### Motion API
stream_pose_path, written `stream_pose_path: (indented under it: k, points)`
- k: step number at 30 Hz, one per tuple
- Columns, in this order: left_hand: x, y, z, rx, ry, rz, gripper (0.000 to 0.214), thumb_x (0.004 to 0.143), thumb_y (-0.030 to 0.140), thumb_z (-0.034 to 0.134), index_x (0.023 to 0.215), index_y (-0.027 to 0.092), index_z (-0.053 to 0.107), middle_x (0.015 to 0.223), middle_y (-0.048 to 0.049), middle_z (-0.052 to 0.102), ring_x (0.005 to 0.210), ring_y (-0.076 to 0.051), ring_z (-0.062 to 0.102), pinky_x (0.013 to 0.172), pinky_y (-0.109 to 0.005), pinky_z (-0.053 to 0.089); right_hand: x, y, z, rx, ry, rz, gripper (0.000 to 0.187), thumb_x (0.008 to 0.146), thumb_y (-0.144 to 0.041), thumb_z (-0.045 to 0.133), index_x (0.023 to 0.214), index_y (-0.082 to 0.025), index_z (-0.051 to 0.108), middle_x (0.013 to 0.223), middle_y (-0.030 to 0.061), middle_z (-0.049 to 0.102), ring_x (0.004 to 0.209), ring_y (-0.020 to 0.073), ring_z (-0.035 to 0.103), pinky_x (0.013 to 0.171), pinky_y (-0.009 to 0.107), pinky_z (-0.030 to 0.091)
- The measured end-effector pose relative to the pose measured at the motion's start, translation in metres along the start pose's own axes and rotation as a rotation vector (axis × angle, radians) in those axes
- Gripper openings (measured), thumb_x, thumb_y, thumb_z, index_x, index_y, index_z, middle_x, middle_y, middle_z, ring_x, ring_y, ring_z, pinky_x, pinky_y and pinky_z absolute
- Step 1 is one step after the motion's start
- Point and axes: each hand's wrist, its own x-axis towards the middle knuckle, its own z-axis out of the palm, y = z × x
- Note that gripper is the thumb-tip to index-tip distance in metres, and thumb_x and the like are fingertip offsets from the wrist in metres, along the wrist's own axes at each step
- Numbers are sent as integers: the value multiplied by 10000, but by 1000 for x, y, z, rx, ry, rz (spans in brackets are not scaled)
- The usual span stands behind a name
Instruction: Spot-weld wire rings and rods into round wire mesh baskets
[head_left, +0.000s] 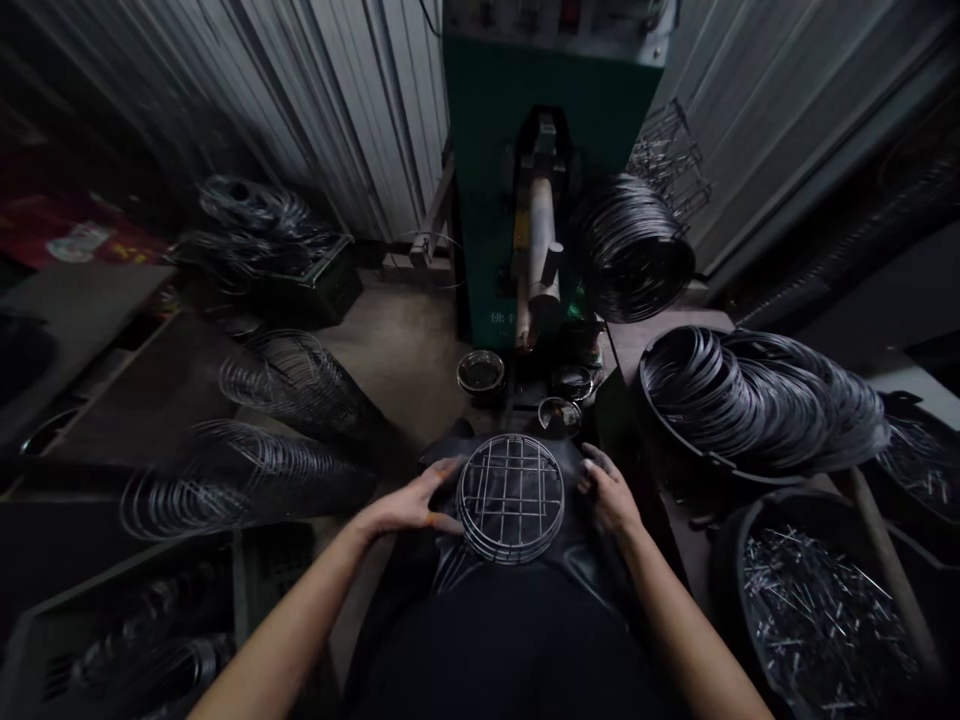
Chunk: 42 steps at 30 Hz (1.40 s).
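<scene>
A stack of round wire grids (511,498), with rings around crossed bars, lies on the dark apron over my lap. My left hand (421,500) is at the left rim, its thumb and fingers spread; whether it touches the rim I cannot tell. Just off the right side is my right hand (611,492), fingers loosely bent and apart, with nothing visible in them. Ahead stands a green machine (487,200) with a pale cylindrical arm (541,240) pointing down toward me. Small round dishes (481,372) sit below it.
At right are a large tub (652,440) of wire rings (757,390) and a bucket (731,570) of short metal rods (821,610). Wire rings (634,250) hang beside the machine. Ring stacks (247,480) stand at left, near a crate (45,640). Behind is a corrugated wall (322,100).
</scene>
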Motion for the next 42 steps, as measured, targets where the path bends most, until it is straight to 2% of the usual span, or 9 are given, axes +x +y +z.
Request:
stream_pose_path:
  k: [6,9,13,19,24,29,33,39,42]
  points:
    - [70,35,-58,-313,66,-102,751,594,485,722,1257,190,529,1258,-109,583,1127,-270,562,951,-361,437,21,28,9,-209,113,-257,378,723,-447,564,1010,-206,512,824,39,639,848,216,589,853,388,427]
    - [116,54,-57,-282,-54,-96,541,495,384,780,998,213,679,1013,-67,707,935,-258,650,813,-366,498,25,44,6,-131,194,-242,278,737,-436,587,905,-223,525,830,34,638,822,207,597,829,377,450]
    - [156,64,-40,-274,-405,-199,406,393,268,795,788,224,709,710,-11,713,658,-232,652,608,-359,508,33,44,-12,367,240,-60,272,702,-358,665,915,-235,548,775,-2,629,656,158,606,573,283,508]
    - [154,70,-33,-205,-616,-173,314,460,307,772,756,232,701,687,9,690,642,-212,630,622,-372,500,29,24,-20,606,98,171,346,647,-213,742,970,-191,621,717,1,608,567,118,573,389,186,446]
    - [99,88,-56,-57,-357,46,592,431,344,818,984,200,664,918,-30,691,865,-248,633,785,-365,496,18,4,-6,718,155,197,245,651,-147,703,885,-191,644,736,4,643,655,145,618,595,274,571]
    - [21,113,-79,122,154,309,730,500,359,801,1162,183,549,1231,-91,541,1149,-266,508,993,-393,408,11,-21,-4,795,72,196,134,682,-104,643,779,-195,629,696,-11,644,632,134,619,688,332,586]
    - [-5,116,-73,256,535,406,679,565,254,743,1197,169,507,1345,-120,393,1278,-280,370,1076,-423,327,8,-37,-5,837,27,157,104,694,-98,644,734,-188,610,712,-8,642,620,111,612,632,253,579]
    - [15,99,-51,293,621,397,651,577,224,718,1186,182,494,1327,-115,390,1261,-295,382,1071,-454,339,4,-36,-11,574,-14,57,156,642,-133,689,784,-174,637,712,16,630,584,124,583,555,243,543]
    - [25,93,-38,330,575,386,655,566,193,689,1191,172,492,1322,-124,388,1263,-313,371,1066,-467,339,-1,-26,-19,140,4,-35,143,649,-197,637,788,-166,642,626,-2,597,571,146,562,562,272,503]
